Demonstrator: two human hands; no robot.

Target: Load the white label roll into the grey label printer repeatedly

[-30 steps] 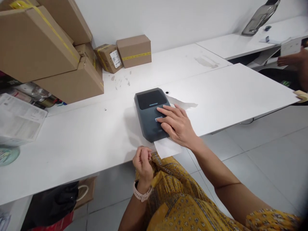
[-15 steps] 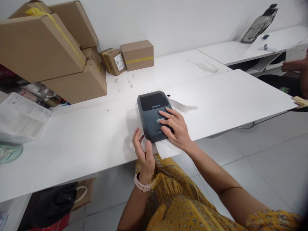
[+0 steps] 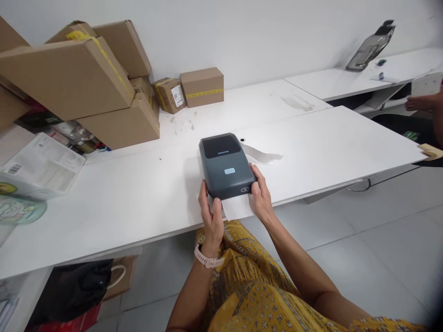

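A dark grey label printer (image 3: 221, 177) rests on the white table, with a glossy black window at its far end and a pale blue button on top. My left hand (image 3: 211, 214) grips its near left corner, thumb on the front edge. At the near right corner my right hand (image 3: 262, 193) holds the other side, thumb beside the small power symbol. White paper (image 3: 237, 207) comes out of the front between my hands and reaches past the table's edge. A strip of paper (image 3: 263, 155) trails behind the printer to the right.
Brown cardboard boxes (image 3: 114, 117) are stacked at the back left, with two smaller ones beside them, including a taped box (image 3: 202, 88). A white carton (image 3: 51, 161) stands at left. A grey bottle (image 3: 368, 48) is on the far right table, near another person's hand (image 3: 420, 102).
My right hand has left the button on top and moved to the printer's near right corner. My left hand has closed onto the near left corner.
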